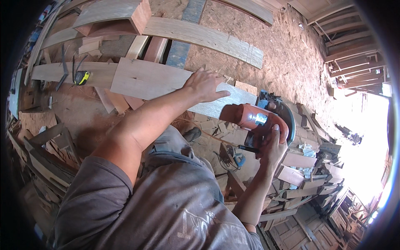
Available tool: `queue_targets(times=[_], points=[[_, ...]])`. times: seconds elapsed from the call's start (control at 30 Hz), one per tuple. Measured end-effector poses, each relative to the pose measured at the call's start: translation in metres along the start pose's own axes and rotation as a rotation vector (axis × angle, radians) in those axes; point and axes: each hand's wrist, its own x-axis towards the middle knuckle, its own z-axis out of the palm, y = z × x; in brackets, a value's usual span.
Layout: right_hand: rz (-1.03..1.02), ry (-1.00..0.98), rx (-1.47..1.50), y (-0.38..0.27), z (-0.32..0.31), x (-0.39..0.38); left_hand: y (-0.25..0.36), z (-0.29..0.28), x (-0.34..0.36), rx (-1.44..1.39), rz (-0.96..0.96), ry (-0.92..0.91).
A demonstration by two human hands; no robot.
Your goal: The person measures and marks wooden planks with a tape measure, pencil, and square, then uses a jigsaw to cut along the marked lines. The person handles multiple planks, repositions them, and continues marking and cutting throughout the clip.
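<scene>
My left hand (205,85) rests on a pale wooden board (148,75), fingers spread near its far edge and thumb out to the side. My right hand (273,146) grips the handle of a red-orange power saw (250,116) with a dark guard, which sits at the board's right end. The saw's base and blade are mostly hidden. A black cord runs below the saw. A yellow-and-black tape measure (82,77) and a dark metal square (64,71) lie on the plank to the left.
An open wooden box (109,18) and another long plank (202,37) lie beyond the work. Dark crossbeams (187,16) run underneath. A blue tool (237,159) sits below among wood offcuts. Stacked timber (350,46) lines the right, beside a bright opening.
</scene>
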Motion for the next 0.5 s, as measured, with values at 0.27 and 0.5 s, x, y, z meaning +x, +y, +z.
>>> queue_targets(times=[0.27, 0.5], points=[[-0.01, -0.002, -0.034, -0.005, 0.005, 0.013, 0.001, -0.004, 0.003, -0.044, -0.022, -0.086], [-0.052, -0.01, -0.061, -0.001, 0.007, 0.033, 0.001, -0.006, 0.001, -0.051, -0.06, -0.126]])
